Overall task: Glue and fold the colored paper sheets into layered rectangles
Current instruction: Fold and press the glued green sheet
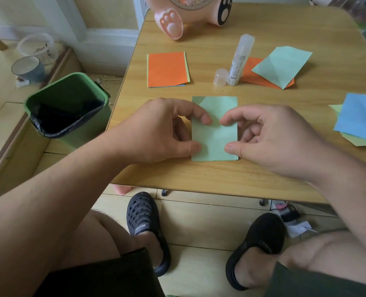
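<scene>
A wooden bench [263, 172] in a room with a pale tiled floor, both hands on a green folded paper [215, 133].
The paper lies flat between the left hand [162, 131] and right hand [269, 140]; each pinches a side edge with curled thumb and forefinger. Beyond the hands stand an open glue stick [239, 61], its cap [220, 77], an orange stack [167, 69] and loose sheets [282, 65]. A green bin [70, 108] sits left of the left hand.

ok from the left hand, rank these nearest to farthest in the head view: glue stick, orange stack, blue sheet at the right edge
From the left hand:
1. Orange stack, just beyond it.
2. Glue stick, farther back, right of centre.
3. Blue sheet, far right edge.
</scene>
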